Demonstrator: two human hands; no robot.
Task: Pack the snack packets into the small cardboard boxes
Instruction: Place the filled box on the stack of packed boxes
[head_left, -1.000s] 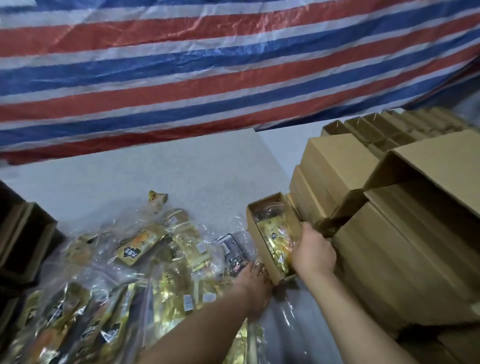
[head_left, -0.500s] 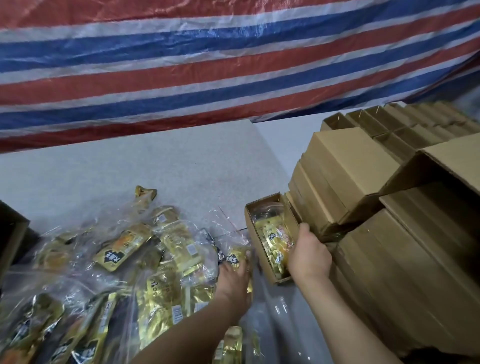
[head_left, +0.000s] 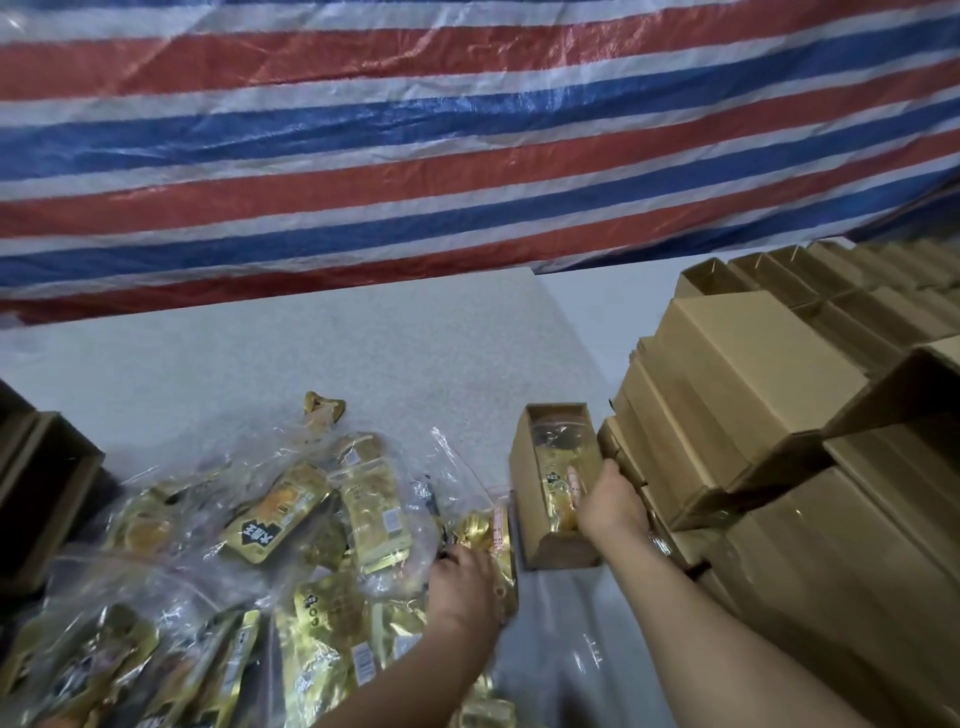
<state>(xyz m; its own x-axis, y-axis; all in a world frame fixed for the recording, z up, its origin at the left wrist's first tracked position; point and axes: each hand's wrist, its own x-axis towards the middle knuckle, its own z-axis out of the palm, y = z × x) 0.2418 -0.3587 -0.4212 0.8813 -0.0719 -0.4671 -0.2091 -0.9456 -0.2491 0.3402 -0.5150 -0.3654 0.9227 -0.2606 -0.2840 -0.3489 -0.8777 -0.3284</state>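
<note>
A: Let us go from the left side of the frame. What is there first?

B: At the left edge stands a dark open brown cardboard carton (head_left: 49, 499). Next to it, in the lower left, a heap of shiny gold snack packets in clear plastic wrapping (head_left: 291, 525) lies on the grey speckled table (head_left: 363, 364).

A: And the left hand?

B: The left hand (head_left: 465, 582) is at the right border of that heap, low in the middle of the frame. Its fingers are curled on one gold foil packet with a pink strip (head_left: 493, 530). One second ago this hand was lower and closer to the box; now it has gone a little back into the heap and has a packet. I judge this is the next one to be packed.

A: Where is the box?

B: Just right of centre, the small open brown cardboard box (head_left: 530, 488) lies on the table, with at least one gold packet already inside. The right hand (head_left: 613, 506) holds its right wall, thumb over the rim and inside. The box kept its place during the last second; only the camera shifted.

A: So the task goes on?

B: Yes, I think so. The box seems to have room, and the new packet is near its left wall, not yet inside.

A: And further right?

B: Stacks of closed plain brown cardboard boxes (head_left: 753, 374) fill the right side, with open empty boxes (head_left: 769, 270) behind them in the upper right. Above everything hangs a red, white and blue striped plastic tarpaulin (head_left: 467, 156).
</note>
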